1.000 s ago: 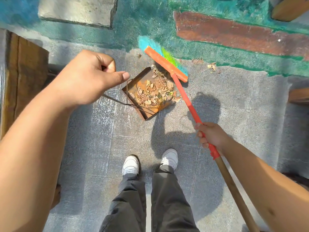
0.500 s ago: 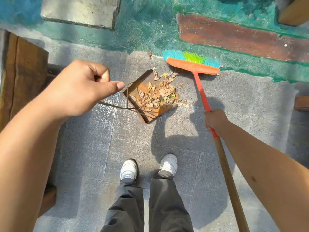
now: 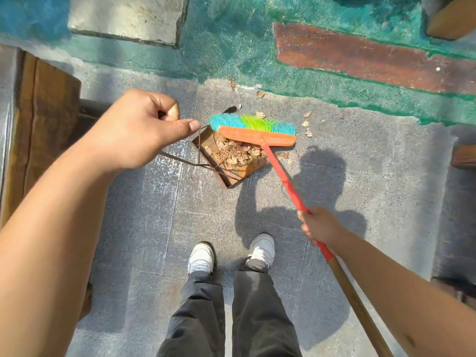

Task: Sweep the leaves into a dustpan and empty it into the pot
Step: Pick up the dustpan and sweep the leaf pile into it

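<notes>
A rusty metal dustpan (image 3: 233, 177) rests on the grey paving in front of my feet, holding a heap of dry brown leaves (image 3: 235, 154). My left hand (image 3: 136, 130) is fisted around the top of its thin wire handle (image 3: 180, 159). An orange-headed broom (image 3: 257, 135) with blue and green bristles lies across the pan's far edge. My right hand (image 3: 319, 226) grips its red handle. Several loose leaves (image 3: 307, 124) lie on the ground just beyond the broom. The pot is out of view.
A wooden bench (image 3: 43, 119) stands at the left. Green-painted ground with a red-brown strip (image 3: 360, 57) and a concrete slab (image 3: 128, 16) lie ahead. More wooden pieces (image 3: 463, 157) sit at the right edge. My white shoes (image 3: 201, 256) stand behind the pan.
The broom head swung right, away from the pan, then came back left and toward me onto the pan's far edge. My right hand drew back. The left hand kept its hold on the wire handle.
</notes>
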{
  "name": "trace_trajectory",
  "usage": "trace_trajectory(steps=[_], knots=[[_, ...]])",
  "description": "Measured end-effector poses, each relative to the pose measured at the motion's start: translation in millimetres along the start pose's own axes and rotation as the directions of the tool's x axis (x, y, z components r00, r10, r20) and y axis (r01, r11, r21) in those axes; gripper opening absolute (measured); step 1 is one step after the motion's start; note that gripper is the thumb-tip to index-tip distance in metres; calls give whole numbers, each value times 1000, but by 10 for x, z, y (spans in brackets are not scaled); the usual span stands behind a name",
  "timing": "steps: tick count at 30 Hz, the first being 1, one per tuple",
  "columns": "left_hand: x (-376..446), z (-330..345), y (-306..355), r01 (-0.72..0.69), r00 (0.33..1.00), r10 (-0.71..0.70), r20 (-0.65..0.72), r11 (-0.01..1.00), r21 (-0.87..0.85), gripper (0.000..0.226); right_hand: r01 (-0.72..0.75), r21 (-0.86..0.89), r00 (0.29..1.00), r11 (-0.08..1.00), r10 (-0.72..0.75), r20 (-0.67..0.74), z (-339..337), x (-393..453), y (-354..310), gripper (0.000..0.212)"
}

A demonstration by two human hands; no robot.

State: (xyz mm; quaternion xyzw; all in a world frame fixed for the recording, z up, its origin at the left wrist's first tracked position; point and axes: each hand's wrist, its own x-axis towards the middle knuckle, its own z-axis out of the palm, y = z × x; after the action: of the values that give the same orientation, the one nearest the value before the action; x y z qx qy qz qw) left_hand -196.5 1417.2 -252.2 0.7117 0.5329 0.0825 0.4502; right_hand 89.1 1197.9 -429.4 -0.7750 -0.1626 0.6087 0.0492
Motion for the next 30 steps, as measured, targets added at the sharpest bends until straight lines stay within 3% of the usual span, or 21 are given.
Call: trace_trajectory(steps=[7, 12, 17, 22, 25, 27, 30], knots=[[-6, 13, -44, 13, 1000, -12, 12, 998, -66, 50, -42, 180, 988, 983, 13, 157, 347, -145, 19, 19], [-21, 23, -31, 11, 1000, -11, -2, 998, -70, 51, -124, 502, 977, 856, 16, 214, 308, -372, -50, 19], [-11, 28, -51, 7, 1000, -7, 6, 998, -65, 51, -146, 485, 977, 862, 50, 207, 274, -501, -96, 25], [-18, 27, -29, -8, 1000, 7, -10, 999, -43, 51, -83, 339, 986, 937, 27, 167, 360, -631, -86, 21], [-21, 8, -32, -9, 1000, 8, -7, 1000, -16, 52, 71, 69, 995, 995, -76, 71, 427, -640, 12, 30], [-14, 0, -49, -1, 1000, 1, 6, 1000, -26, 52, 184, -140, 983, 973, -180, 45, 474, -654, 67, 25], [2, -1, -83, 17, 999, -15, 28, 997, -70, 48, 223, -274, 973, 935, -230, 9, 594, -659, 66, 32]])
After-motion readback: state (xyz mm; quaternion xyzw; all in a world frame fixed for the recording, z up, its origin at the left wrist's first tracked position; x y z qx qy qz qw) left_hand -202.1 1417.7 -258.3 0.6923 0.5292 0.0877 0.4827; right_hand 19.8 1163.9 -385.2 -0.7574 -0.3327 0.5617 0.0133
